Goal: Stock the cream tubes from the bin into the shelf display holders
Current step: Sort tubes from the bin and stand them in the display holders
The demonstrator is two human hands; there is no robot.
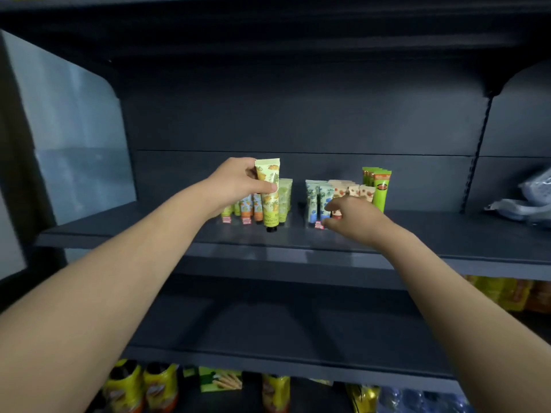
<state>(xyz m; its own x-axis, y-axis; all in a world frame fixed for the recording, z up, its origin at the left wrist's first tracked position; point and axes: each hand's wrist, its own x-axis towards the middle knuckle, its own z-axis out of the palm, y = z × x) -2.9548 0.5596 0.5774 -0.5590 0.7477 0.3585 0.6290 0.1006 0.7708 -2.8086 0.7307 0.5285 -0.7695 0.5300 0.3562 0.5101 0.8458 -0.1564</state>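
Left grip: pinches pineapple tube cap-down, ready for slotting.
Right grip: at three o'clock, by blue tubes; closure unclear, probably steadying them.

Dim interior, dark shelf under soft light from the near side, tubes and forearms brightest, faint arm shadows on lower shelf, wide-angle bowing at edges, overall soft focus, bag far right blurred

Print on the held tube is blurred, unreadable. Lower parts of the beige tubes are covered by the right hand; its grip cannot be told. The grey bag is cut by the right edge, the yellow packets by the bottom edge.
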